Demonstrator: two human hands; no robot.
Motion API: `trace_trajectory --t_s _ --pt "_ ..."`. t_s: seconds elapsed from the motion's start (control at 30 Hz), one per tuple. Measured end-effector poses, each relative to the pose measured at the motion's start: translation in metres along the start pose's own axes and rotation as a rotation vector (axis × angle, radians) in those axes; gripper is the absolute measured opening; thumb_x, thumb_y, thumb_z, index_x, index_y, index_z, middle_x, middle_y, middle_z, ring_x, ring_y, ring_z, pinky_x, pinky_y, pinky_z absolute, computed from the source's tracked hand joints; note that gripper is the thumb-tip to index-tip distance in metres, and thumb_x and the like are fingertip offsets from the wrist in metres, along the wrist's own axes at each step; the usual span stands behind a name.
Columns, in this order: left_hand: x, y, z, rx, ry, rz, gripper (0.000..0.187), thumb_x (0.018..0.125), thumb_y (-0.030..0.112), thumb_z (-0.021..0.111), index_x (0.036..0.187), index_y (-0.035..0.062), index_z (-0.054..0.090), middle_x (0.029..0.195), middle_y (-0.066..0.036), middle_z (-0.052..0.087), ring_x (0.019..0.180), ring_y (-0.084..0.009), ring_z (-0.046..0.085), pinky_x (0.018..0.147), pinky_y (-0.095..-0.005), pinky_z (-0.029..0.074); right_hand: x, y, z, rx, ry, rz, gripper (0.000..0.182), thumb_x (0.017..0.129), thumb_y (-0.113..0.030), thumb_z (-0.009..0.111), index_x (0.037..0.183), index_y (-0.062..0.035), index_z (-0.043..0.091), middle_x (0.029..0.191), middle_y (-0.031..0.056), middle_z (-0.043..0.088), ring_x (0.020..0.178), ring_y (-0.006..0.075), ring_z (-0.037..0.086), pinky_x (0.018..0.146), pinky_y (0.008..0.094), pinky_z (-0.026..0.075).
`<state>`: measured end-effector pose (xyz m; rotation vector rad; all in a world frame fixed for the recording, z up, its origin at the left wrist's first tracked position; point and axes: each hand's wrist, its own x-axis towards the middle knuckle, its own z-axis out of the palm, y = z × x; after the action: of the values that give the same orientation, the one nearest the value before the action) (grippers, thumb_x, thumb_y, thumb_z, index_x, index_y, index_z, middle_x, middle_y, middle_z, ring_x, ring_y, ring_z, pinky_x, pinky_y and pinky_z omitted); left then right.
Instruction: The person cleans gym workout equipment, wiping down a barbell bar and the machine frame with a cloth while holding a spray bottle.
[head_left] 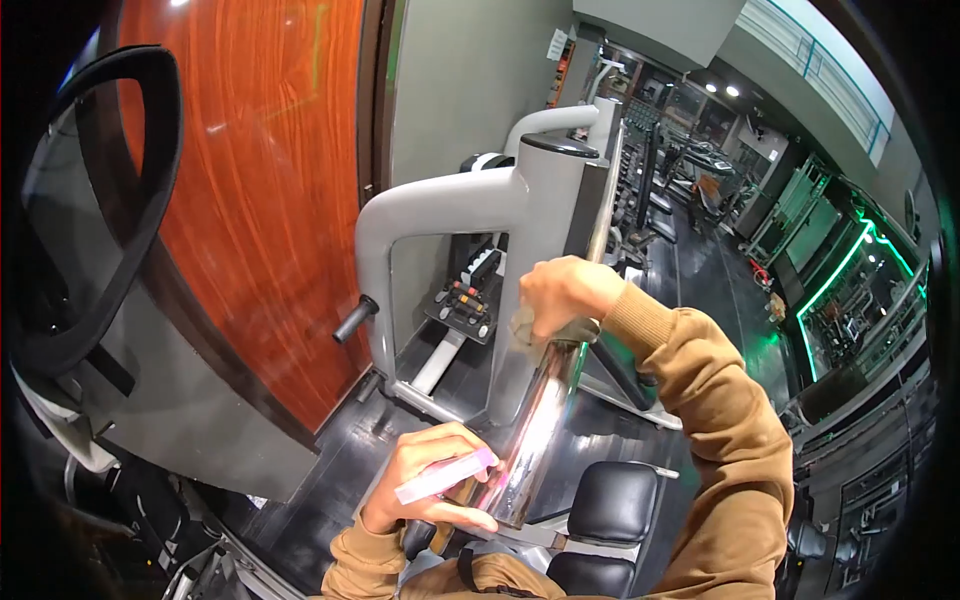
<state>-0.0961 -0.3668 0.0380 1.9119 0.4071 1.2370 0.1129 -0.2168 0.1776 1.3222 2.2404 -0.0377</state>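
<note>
My left hand, low in the head view, is closed around a slim, pale bottle with a pink-purple end. Its fingertips lie beside the lower end of a shiny chrome bar, part of a grey exercise machine. Farther up, my right hand grips a greyish cloth against the top part of that bar. Its fingers are bent over the cloth and hide part of it.
Black padded seats stand below the bar to the right. A red-brown wooden panel rises at left, near a black looped strap. Behind the frame is a small rack. More gym equipment lines the far floor.
</note>
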Motion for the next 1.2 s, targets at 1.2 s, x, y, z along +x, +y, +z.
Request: trace_trajectory --t_s 1.2 --pt "0.075 -0.036 0.01 0.08 0.004 0.006 0.023 0.075 0.011 0.084 0.084 -0.002 0.067 0.082 -0.01 0.068 0.09 -0.0253 0.066 0.079 -0.0364 0.052 -0.065 0.04 0.107 0.606 1.027 -0.431 0.035 0.069 -0.009 0.073 0.104 -0.0072 0.069 0.099 0.0104 0.067 0.098 0.0335 0.062 0.088 0.0406 0.052"
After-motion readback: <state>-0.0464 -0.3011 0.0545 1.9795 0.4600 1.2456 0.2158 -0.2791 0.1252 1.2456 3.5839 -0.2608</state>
